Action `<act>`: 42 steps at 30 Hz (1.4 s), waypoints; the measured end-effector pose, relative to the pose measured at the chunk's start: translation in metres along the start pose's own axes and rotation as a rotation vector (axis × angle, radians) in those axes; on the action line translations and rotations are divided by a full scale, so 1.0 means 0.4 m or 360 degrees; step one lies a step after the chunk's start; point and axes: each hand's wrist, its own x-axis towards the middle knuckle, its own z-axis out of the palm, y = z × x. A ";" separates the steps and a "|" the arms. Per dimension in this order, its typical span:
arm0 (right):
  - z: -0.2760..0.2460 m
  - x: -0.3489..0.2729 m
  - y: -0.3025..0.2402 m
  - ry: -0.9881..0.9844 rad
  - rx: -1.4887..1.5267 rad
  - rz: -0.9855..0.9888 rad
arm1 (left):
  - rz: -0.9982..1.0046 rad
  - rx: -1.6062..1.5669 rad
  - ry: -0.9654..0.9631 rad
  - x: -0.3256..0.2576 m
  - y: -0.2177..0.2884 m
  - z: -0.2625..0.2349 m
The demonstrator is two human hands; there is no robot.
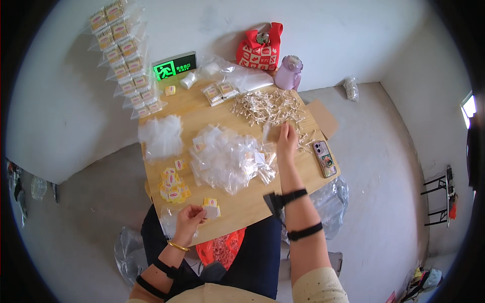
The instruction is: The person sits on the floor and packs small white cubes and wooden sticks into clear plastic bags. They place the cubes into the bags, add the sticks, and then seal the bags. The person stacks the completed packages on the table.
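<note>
My left hand (190,219) is closed in a pinch on a small white card (212,211) near the table's front edge. Just beyond it lie small yellow-and-white cards (209,201). At the near side of the cotton swab pile (265,107) is my right hand (288,140), its fingers pressed together; what they hold, if anything, is too small to make out. A translucent piece of plastic (267,132) shows beside those fingers. Between my hands spreads a heap of small clear bags (222,161), some with yellow cards inside.
More yellow cards (173,187) and flat clear bags (160,136) lie at the left. Stacked swab packs (121,55) rise at the far left, beside a green exit sign (174,65). A red bag (258,48), lilac jug (289,73) and phone (324,159) line the back and right.
</note>
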 end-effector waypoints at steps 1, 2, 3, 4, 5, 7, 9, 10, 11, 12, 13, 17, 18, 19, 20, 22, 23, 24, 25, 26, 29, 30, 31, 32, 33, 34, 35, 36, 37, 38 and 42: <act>0.016 0.071 0.011 -0.0103 -0.0066 0.0051 | 0.0027 0.0001 -0.0035 0.010 -0.012 0.000; 0.041 0.102 -0.006 -0.0163 -0.0100 0.0270 | 0.0052 0.0001 -0.0042 0.010 -0.008 -0.001; 0.060 0.127 -0.022 -0.0222 -0.0135 0.0488 | 0.0058 -0.0065 -0.0016 0.005 -0.005 0.002; 0.080 0.142 -0.035 -0.0286 -0.0170 0.0705 | 0.0050 -0.0056 0.0004 0.000 -0.001 -0.002; 0.047 0.175 0.052 -0.0230 -0.0350 0.0514 | 0.0043 -0.0040 -0.0039 0.008 0.005 0.011; 0.025 0.160 0.134 -0.0273 -0.0526 0.0328 | 0.0015 -0.0004 -0.0019 0.011 0.014 0.011; -0.032 0.078 0.172 -0.0275 -0.0475 0.0136 | -0.0034 0.0055 -0.0002 0.001 0.026 0.006; -0.071 0.031 0.217 -0.0193 -0.0422 -0.0035 | 0.0015 0.0055 -0.0034 0.005 0.024 0.010; -0.086 -0.033 0.197 -0.0215 -0.0190 0.0086 | 0.0063 0.0053 -0.0019 0.004 0.021 0.002; -0.118 -0.097 0.158 -0.0220 0.0036 0.0211 | 0.0114 0.0057 -0.0019 0.004 0.022 -0.002; -0.155 -0.156 0.152 -0.0233 0.0070 0.0233 | 0.0154 -0.0016 -0.0023 0.003 0.029 0.000; -0.276 -0.372 0.082 -0.0277 -0.0025 0.0332 | 0.0391 0.0076 0.0020 0.012 0.031 0.005; -0.305 -0.418 0.064 -0.0268 -0.0082 0.0391 | 0.0476 0.0159 0.0002 0.009 0.032 0.011; -0.319 -0.456 0.066 -0.0288 -0.0023 0.0433 | 0.0576 0.0240 -0.0006 0.009 0.039 0.016; -0.329 -0.491 0.068 -0.0315 0.0028 0.0468 | 0.0675 0.0308 -0.0009 0.007 0.048 0.020; -0.335 -0.537 0.062 -0.0385 0.0089 0.0496 | 0.0918 0.0774 0.0039 -0.004 0.070 0.022; -0.333 -0.557 0.052 -0.0427 0.0099 0.0489 | 0.0981 0.0837 -0.0008 -0.012 0.078 0.025; -0.328 -0.578 0.042 -0.0469 0.0108 0.0481 | 0.1044 0.0901 -0.0055 -0.020 0.082 0.025; -0.321 -0.598 0.031 -0.0527 0.0096 0.0458 | 0.1027 0.1001 -0.0112 -0.024 0.086 0.025; -0.310 -0.616 0.022 -0.0584 0.0065 0.0433 | 0.1008 0.1101 -0.0168 -0.029 0.088 0.022; -0.278 -0.638 -0.020 -0.0815 -0.0085 0.0385 | 0.1111 0.1528 -0.0326 -0.044 0.074 -0.003; -0.264 -0.639 -0.038 -0.0852 -0.0104 0.0346 | 0.1168 0.1692 -0.0375 -0.048 0.069 -0.016; -0.251 -0.649 -0.051 -0.0891 -0.0118 0.0325 | 0.1123 0.1688 -0.0334 -0.062 0.072 -0.033; -0.238 -0.655 -0.058 -0.0943 -0.0139 0.0251 | 0.1078 0.1683 -0.0290 -0.075 0.077 -0.051; -0.225 -0.661 -0.064 -0.0997 -0.0158 0.0176 | 0.1031 0.1677 -0.0244 -0.088 0.082 -0.071; -0.213 -0.672 -0.070 -0.1052 -0.0178 0.0099 | 0.1104 0.1719 -0.0155 -0.098 0.088 -0.092; -0.201 -0.688 -0.075 -0.1119 -0.0225 -0.0013 | 0.1176 0.1760 -0.0064 -0.106 0.095 -0.115; -0.183 -0.705 -0.083 -0.1192 -0.0263 -0.0137 | 0.1248 0.1804 0.0041 -0.118 0.100 -0.146; -0.168 -0.713 -0.090 -0.1252 -0.0314 -0.0269 | 0.1280 0.1885 0.0012 -0.118 0.098 -0.182; -0.152 -0.723 -0.098 -0.1310 -0.0364 -0.0403 | 0.1198 0.1803 0.0088 -0.118 0.093 -0.208; -0.059 -0.770 -0.136 -0.1486 -0.0235 -0.0394 | 0.0992 0.1474 0.0424 -0.088 0.027 -0.309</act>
